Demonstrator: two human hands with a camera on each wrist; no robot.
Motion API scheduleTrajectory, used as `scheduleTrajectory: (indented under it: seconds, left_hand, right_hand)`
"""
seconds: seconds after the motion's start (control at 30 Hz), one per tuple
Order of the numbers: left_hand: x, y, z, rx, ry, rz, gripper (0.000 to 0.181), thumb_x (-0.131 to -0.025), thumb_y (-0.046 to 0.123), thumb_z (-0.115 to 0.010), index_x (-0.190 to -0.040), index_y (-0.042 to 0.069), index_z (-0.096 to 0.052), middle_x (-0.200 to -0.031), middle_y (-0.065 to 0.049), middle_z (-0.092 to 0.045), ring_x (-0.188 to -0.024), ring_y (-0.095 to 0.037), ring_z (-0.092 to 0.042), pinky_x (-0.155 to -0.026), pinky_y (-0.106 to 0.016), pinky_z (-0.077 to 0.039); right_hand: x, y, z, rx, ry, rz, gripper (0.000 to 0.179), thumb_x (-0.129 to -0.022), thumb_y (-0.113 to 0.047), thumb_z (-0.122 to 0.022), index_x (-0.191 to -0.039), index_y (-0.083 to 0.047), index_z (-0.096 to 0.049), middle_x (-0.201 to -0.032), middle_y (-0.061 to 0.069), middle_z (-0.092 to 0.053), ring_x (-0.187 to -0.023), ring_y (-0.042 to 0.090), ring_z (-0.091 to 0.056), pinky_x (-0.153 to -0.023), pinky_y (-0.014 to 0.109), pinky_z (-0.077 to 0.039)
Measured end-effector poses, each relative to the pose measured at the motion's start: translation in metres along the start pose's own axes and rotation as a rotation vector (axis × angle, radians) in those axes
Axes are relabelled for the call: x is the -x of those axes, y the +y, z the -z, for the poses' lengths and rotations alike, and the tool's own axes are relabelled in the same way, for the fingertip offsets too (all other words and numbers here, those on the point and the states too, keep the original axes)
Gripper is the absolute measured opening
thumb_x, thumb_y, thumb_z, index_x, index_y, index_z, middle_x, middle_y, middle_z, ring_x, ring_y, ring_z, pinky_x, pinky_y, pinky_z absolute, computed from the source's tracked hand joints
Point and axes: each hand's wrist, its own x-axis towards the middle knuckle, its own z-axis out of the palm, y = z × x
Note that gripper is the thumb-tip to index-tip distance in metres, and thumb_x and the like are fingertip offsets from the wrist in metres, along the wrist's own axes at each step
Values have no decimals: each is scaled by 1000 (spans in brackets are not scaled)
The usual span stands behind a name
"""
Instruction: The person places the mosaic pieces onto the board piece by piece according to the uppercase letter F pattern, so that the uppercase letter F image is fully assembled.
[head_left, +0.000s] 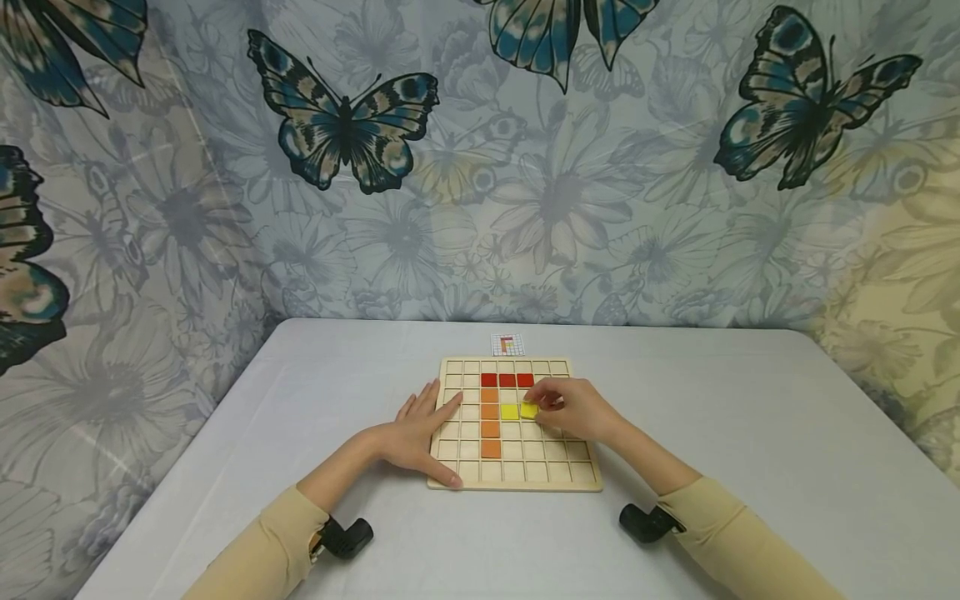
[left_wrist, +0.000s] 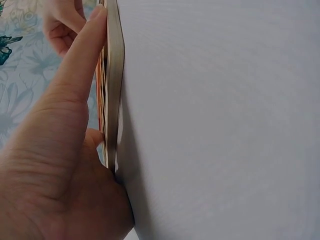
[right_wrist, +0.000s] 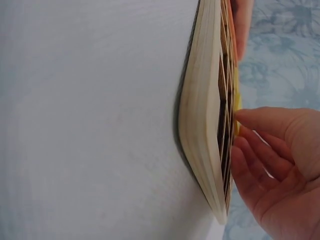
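A wooden grid board (head_left: 540, 473) lies flat with square cells. Three red tiles (head_left: 507, 380) form a row near its far side, and several orange tiles (head_left: 490, 429) run in a column below the leftmost red one. One yellow tile (head_left: 509, 412) sits in a cell right of that column. My right hand (head_left: 573, 408) pinches a second yellow tile (head_left: 528, 411) at the cell beside it; in the right wrist view the thumb and fingertips meet at this yellow piece (right_wrist: 237, 117). With fingers spread, my left hand (head_left: 414, 429) rests on the board's left edge, thumb at the near-left corner.
A small card (head_left: 507, 344) with a printed coloured grid lies just beyond the board's far edge. The board rests on a white-covered table (head_left: 360, 358), and a butterfly-patterned cloth (head_left: 405, 250) hangs behind it. Black cameras (head_left: 348, 538) are strapped at both wrists.
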Motion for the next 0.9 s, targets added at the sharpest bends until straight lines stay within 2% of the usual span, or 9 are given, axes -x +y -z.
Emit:
scheduleTrajectory:
  seconds: [0.4, 0.9]
  left_hand:
    - [-2, 1, -1, 11, -2, -3, 125, -68, 59, -82, -158, 15, -8, -159, -22, 14, -146, -30, 17, -115, -52, 7]
    - [-3, 0, -2, 15, -2, -2, 123, -69, 59, -81, -158, 15, -8, -160, -21, 14, -146, -29, 18, -115, -51, 8]
  right_hand:
    - [4, 0, 3, 18, -9, 29, 21, -84, 3, -67, -103, -7, -70, -101, 4, -69, -90, 19, -62, -78, 32, -54]
    - [6, 4, 2, -1, -6, -10, 19, -88, 0, -66, -104, -10, -72, -101, 1, -69, -89, 16, -62, -81, 33, -54]
